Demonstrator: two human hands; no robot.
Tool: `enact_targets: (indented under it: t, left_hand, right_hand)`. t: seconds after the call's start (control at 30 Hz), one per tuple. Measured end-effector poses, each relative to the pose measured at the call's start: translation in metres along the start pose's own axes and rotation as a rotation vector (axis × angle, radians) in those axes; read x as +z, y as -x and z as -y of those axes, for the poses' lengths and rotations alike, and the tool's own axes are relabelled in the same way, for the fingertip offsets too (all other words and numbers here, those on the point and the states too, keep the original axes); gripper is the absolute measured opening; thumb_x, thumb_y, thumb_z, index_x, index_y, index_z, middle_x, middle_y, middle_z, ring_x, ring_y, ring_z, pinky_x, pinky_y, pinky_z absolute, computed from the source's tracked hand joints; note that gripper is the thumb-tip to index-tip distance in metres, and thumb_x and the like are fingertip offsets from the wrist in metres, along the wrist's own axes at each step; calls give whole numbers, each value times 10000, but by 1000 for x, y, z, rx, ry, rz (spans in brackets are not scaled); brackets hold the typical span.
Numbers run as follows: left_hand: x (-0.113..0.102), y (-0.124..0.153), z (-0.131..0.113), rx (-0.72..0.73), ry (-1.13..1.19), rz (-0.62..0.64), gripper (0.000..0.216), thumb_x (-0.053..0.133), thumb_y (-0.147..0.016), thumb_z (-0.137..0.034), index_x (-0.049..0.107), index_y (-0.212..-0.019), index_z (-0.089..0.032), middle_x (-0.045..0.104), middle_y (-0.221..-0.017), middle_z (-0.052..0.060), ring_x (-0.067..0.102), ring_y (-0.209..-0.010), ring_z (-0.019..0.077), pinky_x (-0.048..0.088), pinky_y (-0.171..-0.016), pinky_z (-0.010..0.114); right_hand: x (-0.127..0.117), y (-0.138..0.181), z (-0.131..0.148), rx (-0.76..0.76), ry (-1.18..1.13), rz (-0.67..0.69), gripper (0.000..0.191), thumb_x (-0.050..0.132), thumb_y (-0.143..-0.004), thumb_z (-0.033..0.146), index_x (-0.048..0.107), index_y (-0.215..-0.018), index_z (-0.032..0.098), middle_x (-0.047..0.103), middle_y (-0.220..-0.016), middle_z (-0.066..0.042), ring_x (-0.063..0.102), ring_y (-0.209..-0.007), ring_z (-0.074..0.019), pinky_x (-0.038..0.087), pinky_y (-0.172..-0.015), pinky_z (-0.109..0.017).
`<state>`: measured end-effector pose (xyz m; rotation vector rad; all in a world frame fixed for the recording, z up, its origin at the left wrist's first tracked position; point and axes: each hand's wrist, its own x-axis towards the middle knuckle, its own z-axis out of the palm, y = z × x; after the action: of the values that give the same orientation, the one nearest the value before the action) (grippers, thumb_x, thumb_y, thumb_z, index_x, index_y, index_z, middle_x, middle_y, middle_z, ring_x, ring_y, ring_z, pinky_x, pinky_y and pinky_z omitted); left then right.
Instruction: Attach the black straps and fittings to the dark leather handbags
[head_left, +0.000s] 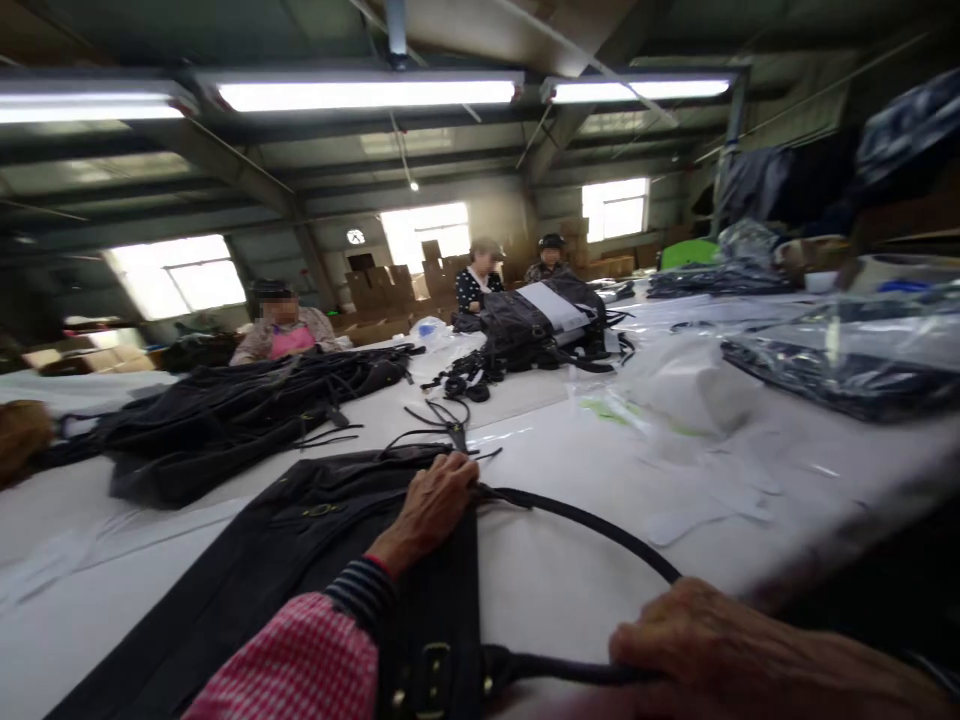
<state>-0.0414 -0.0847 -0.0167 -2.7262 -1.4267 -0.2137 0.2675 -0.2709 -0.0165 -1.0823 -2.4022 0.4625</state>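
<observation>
A flat black bag lies on the white table in front of me. My left hand rests at the bag's far top corner, fingers curled and closed over the edge where the black strap handle joins. That handle arcs out to the right and comes back to the near corner. My right hand is closed on the handle's near end, beside a metal buckle. A pink checked sleeve covers my left forearm.
A heap of black bags lies at the left, another pile farther back, loose straps between. Clear plastic bags and paper scraps crowd the right. Three people sit at the table's far side.
</observation>
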Motion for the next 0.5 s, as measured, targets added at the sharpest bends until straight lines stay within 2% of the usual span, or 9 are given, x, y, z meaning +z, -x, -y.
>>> enact_targets:
  t: [0.03, 0.1, 0.17, 0.23, 0.33, 0.43, 0.5]
  left_hand:
    - [-3, -1, 7, 2, 20, -26, 185, 446, -985, -234, 620, -1049, -227, 643, -1178, 79, 585, -1089, 266, 488, -867, 397]
    - [-8, 0, 23, -47, 91, -94, 214, 419, -1002, -299, 619, -1055, -245, 650, -1157, 53, 608, -1047, 244, 477, -860, 364]
    - [-11, 4, 39, -146, 193, -116, 270, 432, -1000, -427, 643, -1062, -271, 671, -1121, 17, 636, -1006, 236, 473, -853, 345]
    - [-12, 9, 47, -222, 265, -78, 326, 446, -981, -500, 670, -1063, -277, 688, -1072, 4, 645, -992, 241, 471, -849, 342]
    - [-8, 11, 45, -247, 256, -28, 300, 494, -955, -483, 689, -1029, -267, 680, -1045, 15, 611, -1057, 255, 459, -890, 361]
    - [-3, 6, 37, -264, 198, -26, 247, 546, -938, -456, 679, -945, -249, 663, -1038, 20, 586, -1061, 254, 448, -913, 379]
    - [-2, -2, 32, -269, 170, -22, 235, 586, -919, -450, 653, -876, -229, 662, -1017, 28, 579, -1056, 262, 448, -905, 389]
  right_hand:
    - [-10, -1, 2, 14, -38, 41, 188, 583, -1012, 412, 713, -999, 278, 725, -903, 8, 707, -831, -145, 536, -744, -207]
    - [-23, -3, -6, 54, -95, 52, 212, 534, -1040, 362, 714, -1034, 251, 719, -1027, -27, 687, -982, -162, 541, -881, -253]
    - [-25, 4, -28, 109, -57, -7, 231, 508, -1049, 348, 714, -1080, 247, 695, -1171, -54, 639, -1137, -186, 520, -987, -312]
    - [-20, 19, -63, 144, 79, -50, 247, 513, -1044, 356, 708, -1175, 279, 665, -1298, -59, 593, -1246, -217, 501, -1044, -375]
    - [-10, 39, -126, 122, 331, -138, 318, 540, -1013, 370, 675, -1299, 333, 694, -1301, -51, 648, -1183, -262, 535, -987, -443]
    - [-8, 34, -173, 56, 544, -329, 279, 506, -989, 348, 754, -1087, 266, 756, -1119, -90, 697, -1021, -305, 571, -845, -459]
    - [-12, 14, -182, 45, 621, -370, 261, 492, -977, 258, 751, -951, 241, 750, -1083, -116, 689, -986, -317, 563, -791, -450]
